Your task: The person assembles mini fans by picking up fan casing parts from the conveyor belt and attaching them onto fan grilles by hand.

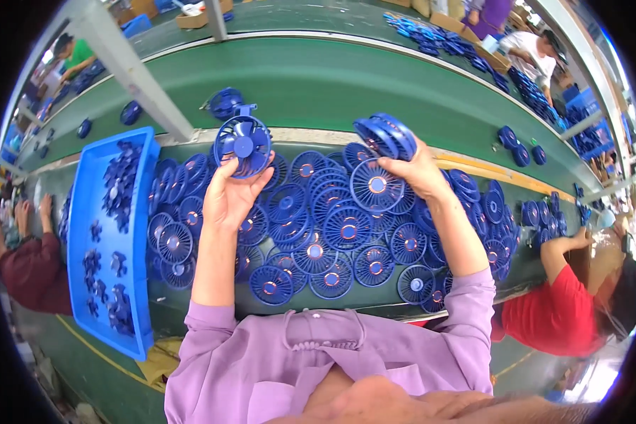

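Note:
In my left hand (230,194) is a blue fan head (243,141), its blades showing and a small clip at its top. Thumb and fingers close around its lower rim. My right hand (418,169) grips a stack of round blue fan grilles (387,136) by their edges, just above the table's far side. Beneath that hand lies a single fan grille (377,185) with a copper-coloured centre, next to my thumb. Many more blue fan grilles (348,227) are heaped between and around my forearms.
A blue tray (147,283) of small dark blue fan blades stands at my left. Behind the heap runs a green conveyor belt (318,85), carrying fan heads (226,104). A metal post (138,74) rises at left. A person in red (555,314) works at right.

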Motion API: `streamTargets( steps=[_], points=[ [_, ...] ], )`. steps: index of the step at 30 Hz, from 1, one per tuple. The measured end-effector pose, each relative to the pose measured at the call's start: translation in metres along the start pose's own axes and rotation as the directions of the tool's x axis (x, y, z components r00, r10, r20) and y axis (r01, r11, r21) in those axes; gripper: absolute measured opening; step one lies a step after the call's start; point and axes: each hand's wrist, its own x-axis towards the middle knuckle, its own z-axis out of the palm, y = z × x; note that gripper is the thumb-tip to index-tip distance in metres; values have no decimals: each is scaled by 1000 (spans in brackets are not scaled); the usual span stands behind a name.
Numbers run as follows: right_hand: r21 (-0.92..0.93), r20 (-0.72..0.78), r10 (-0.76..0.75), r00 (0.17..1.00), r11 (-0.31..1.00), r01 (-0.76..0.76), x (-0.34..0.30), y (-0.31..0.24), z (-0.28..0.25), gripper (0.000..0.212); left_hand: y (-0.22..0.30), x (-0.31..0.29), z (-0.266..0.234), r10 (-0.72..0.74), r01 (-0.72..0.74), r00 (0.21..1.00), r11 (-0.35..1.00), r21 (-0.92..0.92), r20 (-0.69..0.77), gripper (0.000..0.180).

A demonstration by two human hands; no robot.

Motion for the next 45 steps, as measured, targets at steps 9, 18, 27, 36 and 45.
streamTargets(
  steps=[9,18,27,36,45],
  points=[
    [-368,390,-65,919,903,220,40,36,122,67,25,-48,-15,144,-154,986,978,-142,-79,63],
    [-628,437,-63,897,693,355,36,28,138,48,26,-44,-35,161,-164,986,941,-297,-35,50],
    [-516,311,22,950,844,149,14,3,166,71,24,-31,-39,126,-99,990,948,-302,69,49],
    [-554,562,13,827,748,365,16,20,188,68,39,-39,-49,156,-155,988,942,-299,-22,47],
    [-716,489,76,869,604,350,-2,-2,185,58,41,-41,-51,145,-134,989,948,-288,17,46]
  ],
)
